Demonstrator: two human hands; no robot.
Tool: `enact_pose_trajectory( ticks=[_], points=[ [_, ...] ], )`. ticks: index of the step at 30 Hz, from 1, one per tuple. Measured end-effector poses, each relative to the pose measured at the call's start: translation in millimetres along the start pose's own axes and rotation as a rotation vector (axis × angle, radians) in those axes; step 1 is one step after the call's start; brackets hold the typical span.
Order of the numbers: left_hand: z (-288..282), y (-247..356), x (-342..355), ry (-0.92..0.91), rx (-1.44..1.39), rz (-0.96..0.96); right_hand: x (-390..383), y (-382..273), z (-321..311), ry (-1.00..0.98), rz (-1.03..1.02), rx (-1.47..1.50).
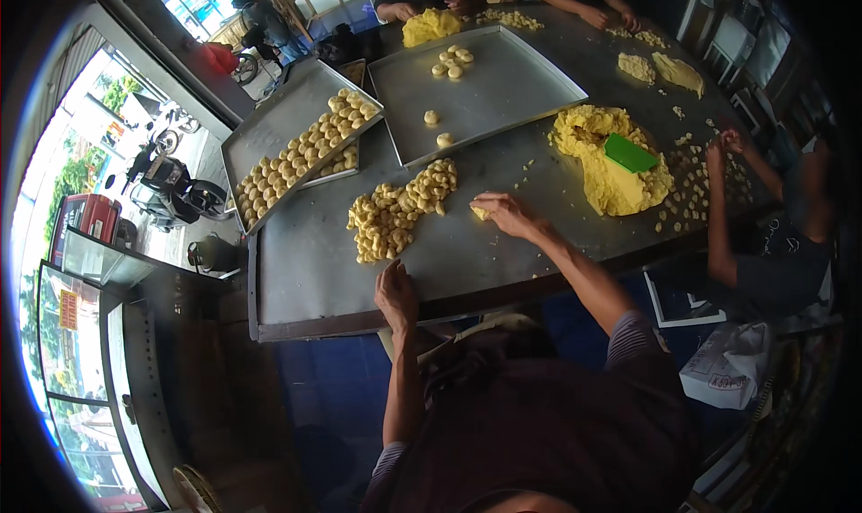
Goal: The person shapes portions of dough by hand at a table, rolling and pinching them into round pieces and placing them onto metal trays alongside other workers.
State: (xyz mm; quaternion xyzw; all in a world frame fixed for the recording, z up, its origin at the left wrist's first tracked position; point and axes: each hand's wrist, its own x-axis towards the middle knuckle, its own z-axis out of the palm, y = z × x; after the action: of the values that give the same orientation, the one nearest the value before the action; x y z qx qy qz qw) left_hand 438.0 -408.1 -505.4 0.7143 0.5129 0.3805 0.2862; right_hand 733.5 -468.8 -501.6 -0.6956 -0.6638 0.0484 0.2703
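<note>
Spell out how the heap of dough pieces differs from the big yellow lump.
The heap of dough pieces is many small bits; the big yellow lump is mostly one mass. The heap lies just beyond the left hand, while the lump sits off to the right of the right hand. The lump has a green scraper on it; the heap has none. Both rest on the metal table.

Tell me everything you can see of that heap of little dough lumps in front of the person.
The heap of dough lumps is pale yellow, slightly glossy and soft-looking: many small, irregular pieces crowded together. It lies on the metal tabletop, stretching away toward the upper right. The left hand is by its near edge; whether they touch is unclear.
</note>
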Motion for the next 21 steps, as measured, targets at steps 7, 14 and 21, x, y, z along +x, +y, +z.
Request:
enact_pose_trajectory(
  ticks=[7, 14, 21],
  points=[
    [6.0, -9.8, 3.0, -0.027, 0.028, 0.076, 10.2, 121.4, -10.4, 0.368, 0.391, -0.060],
    [2.0, -3.1, 1.3, -0.036, 0.027, 0.078, -66.5, -10.8, 6.2, 0.062, 0.050, -0.197],
    [2.5, -3.4, 1.4, -0.117, -0.083, -0.018, -112.4, 25.0, -36.7, 0.434, 0.440, 0.021]
  ],
)
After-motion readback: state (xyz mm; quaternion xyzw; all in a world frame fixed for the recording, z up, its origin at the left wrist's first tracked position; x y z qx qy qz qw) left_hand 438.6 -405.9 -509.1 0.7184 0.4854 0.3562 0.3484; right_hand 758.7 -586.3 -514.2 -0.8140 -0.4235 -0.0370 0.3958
